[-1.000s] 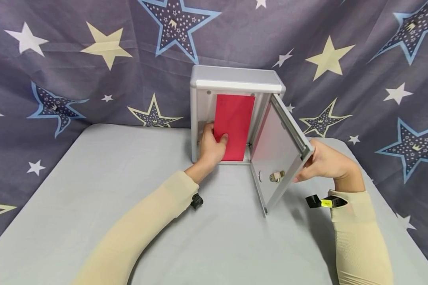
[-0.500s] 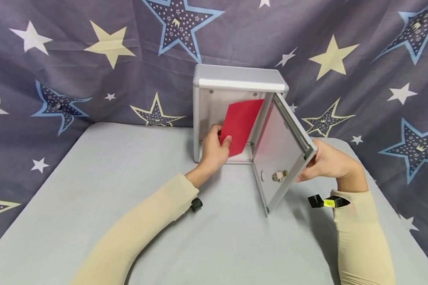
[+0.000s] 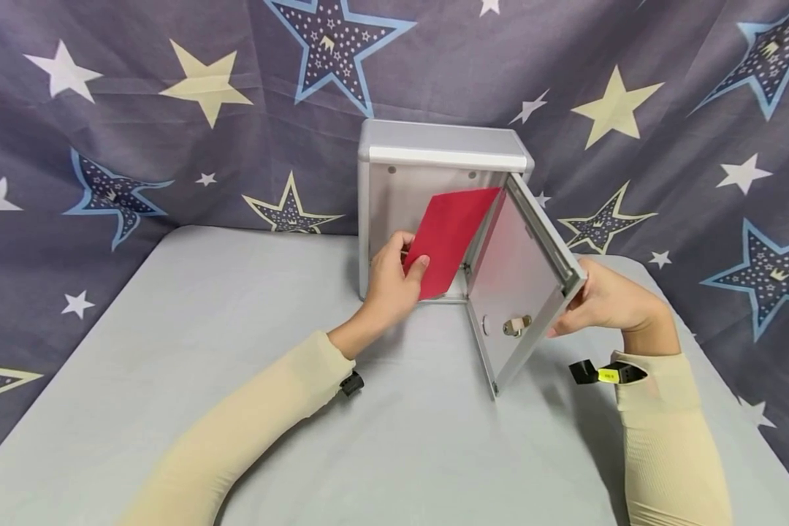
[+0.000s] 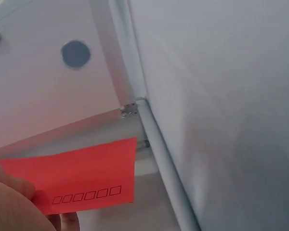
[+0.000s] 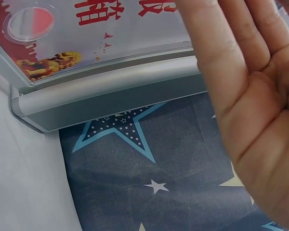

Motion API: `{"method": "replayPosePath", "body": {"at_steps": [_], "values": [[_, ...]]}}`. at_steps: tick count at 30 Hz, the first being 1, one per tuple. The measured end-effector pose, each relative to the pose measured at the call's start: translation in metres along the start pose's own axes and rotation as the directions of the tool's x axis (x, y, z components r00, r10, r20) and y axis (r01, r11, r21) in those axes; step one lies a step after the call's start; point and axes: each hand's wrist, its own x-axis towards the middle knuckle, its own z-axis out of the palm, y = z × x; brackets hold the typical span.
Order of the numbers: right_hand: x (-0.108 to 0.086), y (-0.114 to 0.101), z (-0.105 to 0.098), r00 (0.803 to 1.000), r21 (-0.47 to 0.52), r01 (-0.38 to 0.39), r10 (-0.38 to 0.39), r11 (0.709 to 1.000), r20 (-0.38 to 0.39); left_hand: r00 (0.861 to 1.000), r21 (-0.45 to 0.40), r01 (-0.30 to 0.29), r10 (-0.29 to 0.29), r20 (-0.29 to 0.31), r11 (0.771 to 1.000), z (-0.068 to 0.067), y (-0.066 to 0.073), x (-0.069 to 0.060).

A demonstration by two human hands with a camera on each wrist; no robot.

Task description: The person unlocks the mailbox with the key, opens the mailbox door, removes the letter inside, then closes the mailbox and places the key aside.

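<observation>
A red envelope (image 3: 452, 237) is pinched by my left hand (image 3: 393, 283) along its left edge, slanting right across the opening of a silver metal box (image 3: 443, 139). The left wrist view shows the envelope (image 4: 94, 175) with a row of small printed squares, my left hand (image 4: 9, 204) at its end with the thumb on top and fingers beneath. My right hand (image 3: 614, 301) holds the free edge of the box's hinged door (image 3: 516, 270), which stands swung out. In the right wrist view that hand (image 5: 260, 115) is beside the door's printed outer face (image 5: 130, 31); its fingertips are out of frame.
A lock (image 3: 516, 326) sits on the door's inner face. The box stands at the back of a grey-covered table (image 3: 289, 292), against a dark star-patterned cloth (image 3: 447, 66). The door juts forward over the table on the right.
From standing upright in the box, the red envelope has tilted to the right and come forward with my left hand. My right hand and the door stay almost the same.
</observation>
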Motion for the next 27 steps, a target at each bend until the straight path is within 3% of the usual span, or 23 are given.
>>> {"method": "replayPosePath", "body": {"at_steps": [6, 13, 20, 27], "values": [[0.0, 0.001, 0.0, 1.0, -0.004, 0.015, -0.015, 1.0, 0.013, 1.0, -0.044, 0.006, -0.006, 0.002, 0.999, -0.011, 0.009, -0.005], [0.0, 0.002, -0.001, 0.999, 0.001, 0.034, -0.034, 0.999, 0.009, 1.0, -0.035, -0.002, 0.003, 0.021, 0.999, -0.024, 0.017, -0.01], [0.001, 0.0, 0.0, 0.999, -0.006, 0.049, -0.049, 0.999, 0.002, 1.0, -0.042, -0.004, 0.004, 0.006, 0.999, -0.048, 0.015, -0.012], [0.001, 0.0, 0.002, 0.998, -0.007, 0.057, -0.057, 0.998, 0.002, 0.999, -0.108, 0.007, -0.002, 0.041, 0.994, -0.075, 0.015, -0.011]]}}
